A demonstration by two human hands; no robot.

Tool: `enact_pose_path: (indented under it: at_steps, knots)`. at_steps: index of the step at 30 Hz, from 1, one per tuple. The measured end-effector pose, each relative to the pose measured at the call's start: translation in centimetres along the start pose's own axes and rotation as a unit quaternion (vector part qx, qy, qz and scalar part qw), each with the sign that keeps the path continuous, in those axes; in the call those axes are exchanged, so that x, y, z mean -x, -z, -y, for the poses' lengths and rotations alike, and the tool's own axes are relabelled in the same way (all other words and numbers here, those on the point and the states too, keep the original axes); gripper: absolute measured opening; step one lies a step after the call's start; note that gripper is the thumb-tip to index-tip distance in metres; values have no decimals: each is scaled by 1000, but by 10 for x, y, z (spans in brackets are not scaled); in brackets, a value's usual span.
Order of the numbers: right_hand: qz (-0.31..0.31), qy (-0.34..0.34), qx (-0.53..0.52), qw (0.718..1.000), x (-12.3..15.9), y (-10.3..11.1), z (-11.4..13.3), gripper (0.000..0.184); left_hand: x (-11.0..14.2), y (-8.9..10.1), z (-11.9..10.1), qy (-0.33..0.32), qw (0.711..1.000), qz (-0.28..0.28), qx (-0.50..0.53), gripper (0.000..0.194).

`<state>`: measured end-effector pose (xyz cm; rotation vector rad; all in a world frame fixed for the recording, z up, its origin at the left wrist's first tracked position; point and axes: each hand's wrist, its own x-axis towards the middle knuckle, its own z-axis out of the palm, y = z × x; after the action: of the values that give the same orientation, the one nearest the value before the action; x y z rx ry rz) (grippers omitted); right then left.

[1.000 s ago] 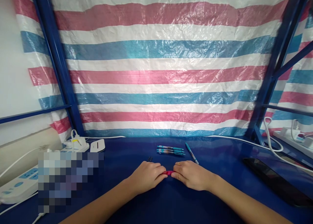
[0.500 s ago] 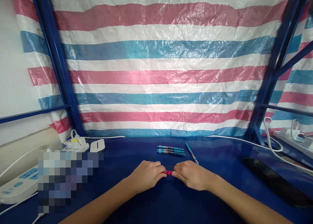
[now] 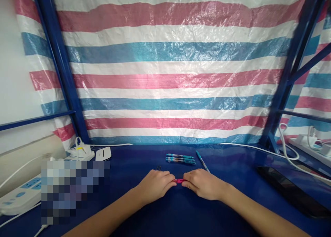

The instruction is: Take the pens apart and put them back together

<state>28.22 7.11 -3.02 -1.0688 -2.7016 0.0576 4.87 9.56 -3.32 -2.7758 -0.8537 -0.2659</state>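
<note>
A small magenta plastic piece [image 3: 179, 180] lies between my hands on the blue tabletop [image 3: 240, 181], its exact kind unclear. My left hand [image 3: 155, 186] pinches one end with its fingertips, and my right hand [image 3: 204, 184] presses the other end. Beyond my fingers lie three blue-and-white pens [image 3: 180, 158] side by side. A single blue pen [image 3: 202, 161] slants just above my right hand. A small dark object [image 3: 158, 167] sits just beyond my left knuckles.
A black tablet [image 3: 292, 192] lies at the right. White power strips [image 3: 19, 199] and cables run along both sides, and a white box [image 3: 103, 154] stands at the back left. A striped tarp [image 3: 165, 71] on a blue steel frame [image 3: 59, 68] closes off the back.
My hands have drawn slightly apart since the oldest frame. More of the magenta piece now shows between my fingertips.
</note>
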Motion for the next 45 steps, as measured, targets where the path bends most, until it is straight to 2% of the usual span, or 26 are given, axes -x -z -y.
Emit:
enact_pose_path:
  at_steps: [9,20,27,34,39,41,45]
  knots:
    - [21,-15,-3,1000,1,3,5,30,1,-4,4,-10,999,-25,24,39]
    - [-2,-21,-6,1000,1,2,0,26,2,3,-4,28,999,11,34,20]
    - [7,-23,-16,1000,1,5,2,35,1,2,-2,17,999,12,34,25]
    - [2,-38,-81,996,1,8,5,36,1,0,1,16,999,-19,32,29]
    - [-62,-63,-222,971,0,10,0,39,2,4,-3,43,997,-41,53,32]
    - [-84,-70,-281,953,0,8,-1,35,1,7,-4,55,994,-29,88,30]
    - [-83,-76,-397,911,-3,4,2,33,-1,12,-5,73,976,-20,203,30]
